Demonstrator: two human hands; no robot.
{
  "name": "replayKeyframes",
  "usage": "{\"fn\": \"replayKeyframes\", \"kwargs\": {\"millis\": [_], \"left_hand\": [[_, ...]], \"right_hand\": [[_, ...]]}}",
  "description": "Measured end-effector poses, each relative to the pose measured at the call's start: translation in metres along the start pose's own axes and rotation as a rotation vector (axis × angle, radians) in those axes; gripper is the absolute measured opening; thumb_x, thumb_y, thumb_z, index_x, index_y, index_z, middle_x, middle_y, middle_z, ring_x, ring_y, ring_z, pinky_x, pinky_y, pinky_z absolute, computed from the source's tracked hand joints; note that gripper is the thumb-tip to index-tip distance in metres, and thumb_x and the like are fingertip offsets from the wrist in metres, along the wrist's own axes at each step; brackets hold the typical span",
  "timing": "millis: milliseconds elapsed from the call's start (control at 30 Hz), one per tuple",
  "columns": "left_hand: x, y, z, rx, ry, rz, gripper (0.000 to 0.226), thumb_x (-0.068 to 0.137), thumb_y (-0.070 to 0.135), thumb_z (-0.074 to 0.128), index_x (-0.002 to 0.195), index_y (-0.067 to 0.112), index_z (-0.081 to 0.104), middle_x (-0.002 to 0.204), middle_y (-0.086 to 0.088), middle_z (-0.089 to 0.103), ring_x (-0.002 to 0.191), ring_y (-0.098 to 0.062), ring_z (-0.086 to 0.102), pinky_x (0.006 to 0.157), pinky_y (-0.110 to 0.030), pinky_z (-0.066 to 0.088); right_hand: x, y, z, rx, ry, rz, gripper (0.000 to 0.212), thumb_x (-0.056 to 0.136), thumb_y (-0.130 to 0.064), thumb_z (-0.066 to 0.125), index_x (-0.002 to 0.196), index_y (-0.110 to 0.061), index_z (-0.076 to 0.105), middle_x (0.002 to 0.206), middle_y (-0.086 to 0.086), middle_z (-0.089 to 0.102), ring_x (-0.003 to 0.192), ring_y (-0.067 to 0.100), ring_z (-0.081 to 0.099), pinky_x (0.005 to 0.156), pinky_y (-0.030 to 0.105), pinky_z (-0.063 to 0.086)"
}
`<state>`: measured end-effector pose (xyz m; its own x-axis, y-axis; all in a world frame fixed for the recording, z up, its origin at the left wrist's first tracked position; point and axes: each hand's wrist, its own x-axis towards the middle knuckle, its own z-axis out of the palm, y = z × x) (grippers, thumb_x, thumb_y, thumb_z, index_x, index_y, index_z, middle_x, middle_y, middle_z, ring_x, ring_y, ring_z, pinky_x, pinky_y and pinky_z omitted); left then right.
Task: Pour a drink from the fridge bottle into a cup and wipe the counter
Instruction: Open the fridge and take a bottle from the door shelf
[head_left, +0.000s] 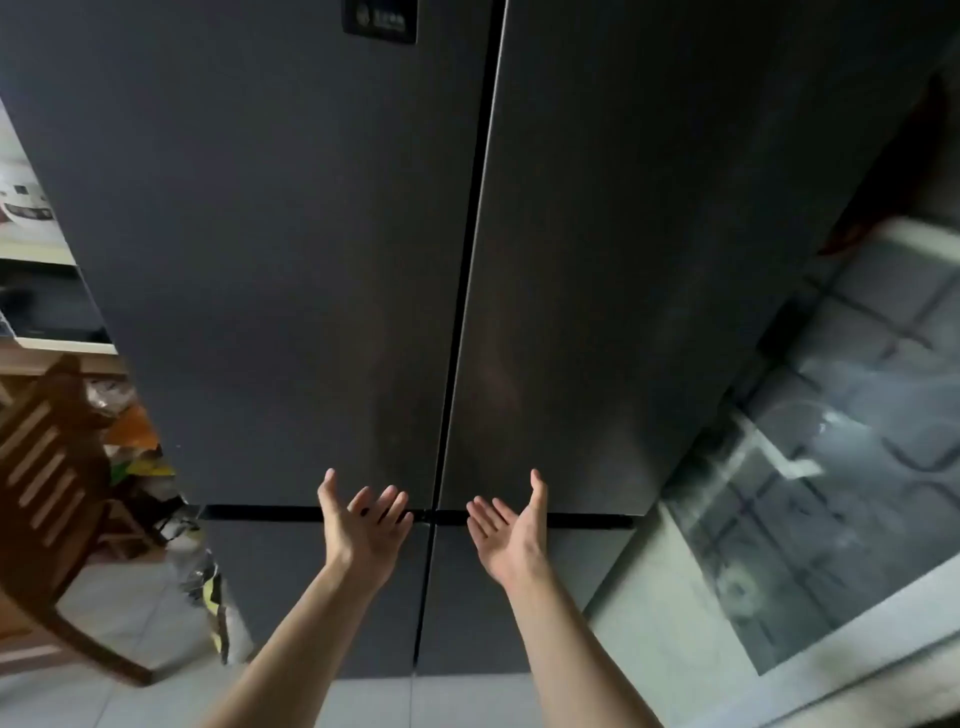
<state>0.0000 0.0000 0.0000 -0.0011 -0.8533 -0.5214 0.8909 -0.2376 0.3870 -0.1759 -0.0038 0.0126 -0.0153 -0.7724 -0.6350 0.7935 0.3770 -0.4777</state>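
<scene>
One dark grey fridge (311, 260) with four closed doors: two tall upper doors and two lower ones, split by a vertical seam and a horizontal seam. The fridge stands upright, long axis vertical, its front facing the camera. Two bare hands reach toward it, palms up, holding nothing. The left hand (363, 525) is just left of the vertical seam, the right hand (511, 530) just right of it; fingers relaxed and spread, tips at the horizontal seam. Contact with the doors cannot be told. One wooden chair (49, 499) stands left of the fridge.
</scene>
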Motion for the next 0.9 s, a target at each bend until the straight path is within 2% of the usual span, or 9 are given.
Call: {"fn": "replayKeyframes", "kwargs": {"millis": [133,267,400,500,567,667,767,833,900], "left_hand": [[0.024,-0.011,-0.005,0.004,0.026,-0.06,0.093,0.084,0.07,0.052,0.152,0.01,0.032,0.147,-0.019,0.047,0.13,-0.035,0.051,0.108,-0.048,0.038],[0.053,-0.026,-0.011,-0.039,0.154,-0.089,0.098,0.083,0.071,0.051,0.155,0.009,0.025,0.154,-0.018,0.038,0.136,-0.033,0.046,0.105,-0.045,0.04],[0.082,-0.047,-0.012,-0.179,0.235,-0.068,0.106,0.081,0.075,0.05,0.156,0.008,0.018,0.16,-0.016,0.029,0.143,-0.032,0.036,0.119,-0.044,0.027],[0.104,-0.052,-0.005,-0.287,0.23,-0.04,0.113,0.076,0.079,0.051,0.157,0.01,0.015,0.163,-0.013,0.021,0.149,-0.029,0.023,0.122,-0.046,0.019],[0.115,-0.053,0.004,-0.331,0.241,-0.014,0.114,0.074,0.081,0.052,0.157,0.012,0.014,0.164,-0.011,0.017,0.151,-0.027,0.016,0.122,-0.047,0.016],[0.136,-0.046,0.002,-0.348,0.289,0.012,0.117,0.065,0.084,0.058,0.155,0.016,0.026,0.161,-0.01,0.027,0.149,-0.026,0.023,0.12,-0.048,0.02],[0.153,-0.042,-0.004,-0.347,0.294,0.04,0.125,0.051,0.086,0.066,0.151,0.017,0.035,0.155,-0.008,0.038,0.142,-0.03,0.038,0.117,-0.05,0.029],[0.153,-0.048,-0.001,-0.287,0.281,0.073,0.122,0.054,0.088,0.064,0.149,0.016,0.038,0.151,-0.008,0.044,0.137,-0.029,0.044,0.115,-0.05,0.033],[0.147,-0.052,0.002,-0.201,0.279,0.096,0.114,0.064,0.088,0.057,0.149,0.015,0.039,0.153,-0.008,0.042,0.139,-0.026,0.041,0.116,-0.05,0.031]], "right_hand": [[0.023,0.008,-0.003,0.066,0.058,0.039,0.101,0.08,-0.069,0.065,0.148,-0.001,0.039,0.138,0.022,0.056,0.126,0.032,0.058,0.114,0.041,0.041],[0.048,0.021,-0.003,0.132,0.096,0.086,0.108,0.077,-0.077,0.061,0.149,0.0,0.038,0.14,0.022,0.054,0.13,0.032,0.055,0.115,0.041,0.039],[0.081,0.026,-0.009,0.215,0.117,0.147,0.12,0.07,-0.084,0.06,0.153,-0.002,0.033,0.149,0.019,0.048,0.14,0.03,0.047,0.119,0.04,0.034],[0.106,0.026,-0.01,0.278,0.065,0.17,0.124,0.067,-0.085,0.062,0.158,-0.009,0.025,0.16,0.013,0.035,0.148,0.028,0.036,0.122,0.042,0.029],[0.119,0.027,-0.01,0.271,0.019,0.167,0.12,0.064,-0.088,0.061,0.154,-0.013,0.037,0.156,0.007,0.043,0.143,0.027,0.043,0.119,0.044,0.033],[0.134,0.031,-0.014,0.287,-0.02,0.173,0.11,0.057,-0.093,0.063,0.138,-0.018,0.06,0.139,0.003,0.063,0.129,0.028,0.058,0.112,0.046,0.042],[0.141,0.033,-0.012,0.336,-0.035,0.189,0.111,0.053,-0.094,0.065,0.135,-0.019,0.062,0.135,0.004,0.066,0.127,0.029,0.061,0.111,0.047,0.043],[0.144,0.034,-0.01,0.352,-0.038,0.195,0.113,0.052,-0.095,0.064,0.135,-0.018,0.06,0.137,0.005,0.064,0.127,0.029,0.059,0.113,0.048,0.042],[0.145,0.033,-0.008,0.368,-0.058,0.191,0.115,0.049,-0.094,0.066,0.137,-0.02,0.058,0.139,0.004,0.062,0.128,0.027,0.058,0.114,0.049,0.04]]}}
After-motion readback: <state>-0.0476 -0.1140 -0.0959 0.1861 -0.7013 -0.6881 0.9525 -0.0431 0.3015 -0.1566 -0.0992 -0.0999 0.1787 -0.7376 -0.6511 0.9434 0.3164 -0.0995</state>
